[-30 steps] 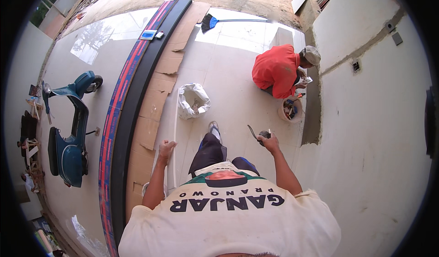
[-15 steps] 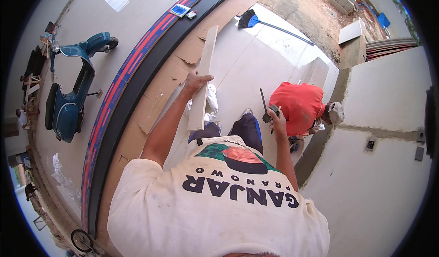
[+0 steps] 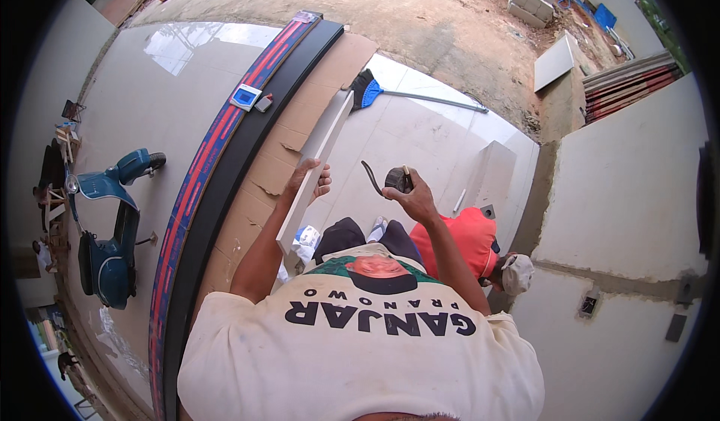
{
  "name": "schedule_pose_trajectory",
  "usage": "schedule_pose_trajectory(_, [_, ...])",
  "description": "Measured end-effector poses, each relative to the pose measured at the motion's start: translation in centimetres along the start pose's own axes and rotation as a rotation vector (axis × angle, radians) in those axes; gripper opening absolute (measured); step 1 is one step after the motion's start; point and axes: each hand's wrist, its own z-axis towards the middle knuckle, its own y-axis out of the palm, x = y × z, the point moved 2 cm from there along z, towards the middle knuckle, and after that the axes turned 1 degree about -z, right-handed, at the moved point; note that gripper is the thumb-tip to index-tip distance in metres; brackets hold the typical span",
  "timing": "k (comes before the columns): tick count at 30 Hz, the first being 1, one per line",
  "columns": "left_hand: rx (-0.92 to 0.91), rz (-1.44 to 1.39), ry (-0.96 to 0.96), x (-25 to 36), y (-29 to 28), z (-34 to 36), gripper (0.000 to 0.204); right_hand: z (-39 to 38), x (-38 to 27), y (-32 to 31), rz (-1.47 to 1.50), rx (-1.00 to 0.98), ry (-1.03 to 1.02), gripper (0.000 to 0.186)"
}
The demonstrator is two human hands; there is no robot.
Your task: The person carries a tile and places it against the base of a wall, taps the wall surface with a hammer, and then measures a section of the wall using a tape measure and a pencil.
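My left hand (image 3: 317, 177) grips a long pale, flat strip (image 3: 334, 121), raised and slanting away from me. To its right, my right hand (image 3: 412, 203) holds a dark, rounded hand tool (image 3: 396, 180) with a thin pale stick at its side and a black band hanging from it, perhaps a tape measure. The two hands are apart. Below the strip, part of a white sack (image 3: 306, 239) shows beside my legs, mostly hidden.
A co-worker in red (image 3: 461, 237) crouches at right beside the wall (image 3: 615, 188). A broom (image 3: 365, 89) lies ahead. Along the left run cardboard (image 3: 300, 113), a dark beam (image 3: 300, 61) and a long package (image 3: 217, 136) bearing a small device (image 3: 246, 97). A scooter (image 3: 112, 237) stands far left.
My left hand raised the strip, which is now tilted across my view. My right hand moved up and inward with the tool. The view shifted, putting the co-worker lower in it.
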Motion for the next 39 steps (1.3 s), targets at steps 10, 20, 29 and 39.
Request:
schedule_pose_trajectory(10, [-0.062, -0.092, -0.118, 7.7, 9.0, 21.9, 0.051, 24.1, -5.9, -8.7, -0.578, -0.195, -0.246, 0.086])
schedule_pose_trajectory(20, [-0.144, -0.240, -0.188, 21.2, 17.1, 47.5, 0.044, 50.8, -11.1, -18.5, -0.690, -0.282, -0.196, 0.084])
schedule_pose_trajectory(29, [-0.160, -0.194, -0.204, 35.5, 17.5, 66.0, 0.044, 71.7, -16.6, -25.0, -0.617, -0.309, -0.171, 0.090])
schedule_pose_trajectory(39, [0.283, -0.314, -0.184, 51.4, 13.0, 86.8, 0.030, 103.2, -14.3, -39.0, -0.267, -0.081, -0.002, 0.056])
